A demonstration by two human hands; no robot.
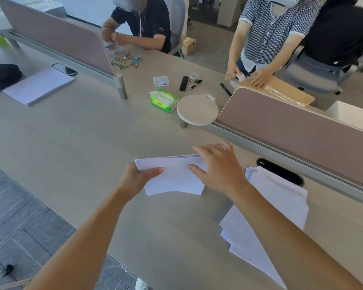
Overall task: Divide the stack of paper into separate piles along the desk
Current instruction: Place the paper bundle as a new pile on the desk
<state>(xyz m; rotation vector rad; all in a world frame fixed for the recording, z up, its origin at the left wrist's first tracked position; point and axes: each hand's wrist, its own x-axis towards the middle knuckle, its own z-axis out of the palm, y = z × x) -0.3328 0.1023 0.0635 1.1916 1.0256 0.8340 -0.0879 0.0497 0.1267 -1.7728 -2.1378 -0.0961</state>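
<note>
A small batch of white sheets (pixel 172 176) is held just above the beige desk (pixel 92 143) in the middle of the view. My left hand (pixel 137 178) pinches its left edge, thumb on top. My right hand (pixel 218 168) rests on its right side with fingers spread over the far corner and thumb on the sheets. A loose, fanned pile of white paper (pixel 277 206) lies to the right, partly hidden under my right forearm. A neat stack of paper (pixel 39 85) lies far left on the desk.
Pink divider panels (pixel 302 139) run along the desk's far side, with a round shelf (pixel 197 109), a green tissue box (pixel 164 100), a remote and pens behind. Two people work across the desk. A cable slot (pixel 281 171) sits by the fanned pile.
</note>
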